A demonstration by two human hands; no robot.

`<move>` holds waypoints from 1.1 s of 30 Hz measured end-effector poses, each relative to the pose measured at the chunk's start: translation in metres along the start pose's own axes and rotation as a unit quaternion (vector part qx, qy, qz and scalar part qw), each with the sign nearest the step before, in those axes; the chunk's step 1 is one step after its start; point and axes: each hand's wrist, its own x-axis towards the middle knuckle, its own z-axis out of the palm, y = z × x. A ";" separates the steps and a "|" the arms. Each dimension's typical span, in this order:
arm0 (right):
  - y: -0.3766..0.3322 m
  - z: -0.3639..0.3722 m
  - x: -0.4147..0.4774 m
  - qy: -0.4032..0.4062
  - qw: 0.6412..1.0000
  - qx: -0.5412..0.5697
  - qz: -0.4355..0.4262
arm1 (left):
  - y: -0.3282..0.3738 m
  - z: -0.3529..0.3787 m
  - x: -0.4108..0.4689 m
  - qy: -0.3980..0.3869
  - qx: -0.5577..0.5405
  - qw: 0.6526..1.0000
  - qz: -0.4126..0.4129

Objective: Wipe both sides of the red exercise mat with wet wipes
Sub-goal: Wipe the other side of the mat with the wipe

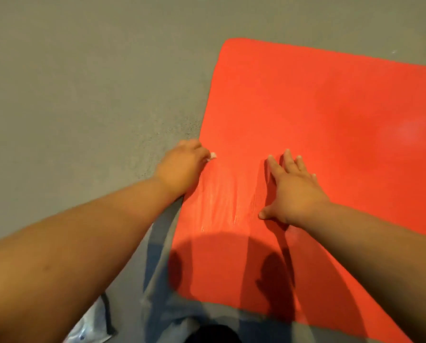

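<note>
The red exercise mat (318,125) is lying flat on the grey floor (83,82), stretching away to the right out of view, with its near-left corner just in front of the person's legs. The left hand (182,165) is sitting at the mat's left edge, fingers curled down over a wet wipe (213,155), of which only a small white scrap is showing past the fingertips. The right hand (293,186) is lying open and flat on the mat, fingers spread, holding nothing and pressing the mat down. The two hands are well apart, and pale wet streaks (219,201) are glistening between them.

Judging from this, one patch of the upper face is being wiped, and most of the mat looks untouched.

The wipe is bunched very small, so it is likely covering little with each pass and could leave gaps. Working this close to the edge, the left hand could slide onto the floor and drag grit back onto the mat. If the bracing hand lifts, the mat may creep or buckle.

A crumpled packet (93,325) is lying by the left arm; whether it holds wipes is unclear.
</note>
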 end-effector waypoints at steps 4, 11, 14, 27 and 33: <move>0.010 -0.008 0.006 0.008 1.000 0.016 0.001 | 0.008 0.007 0.011 0.051 -0.031 0.990 -0.128; 0.027 -0.010 0.012 -0.020 0.999 0.013 -0.024 | 0.044 0.002 -0.103 0.036 -0.047 0.988 -0.141; 0.038 -0.009 0.014 -0.027 0.999 0.014 -0.019 | 0.035 -0.004 -0.073 0.026 -0.027 0.994 -0.099; 0.021 -0.020 0.038 -0.087 0.993 0.069 0.035 | 0.018 -0.013 0.018 0.001 0.006 0.997 -0.081; 0.022 -0.025 0.042 -0.093 0.992 0.069 0.048 | -0.004 -0.013 0.031 -0.030 0.003 0.999 0.009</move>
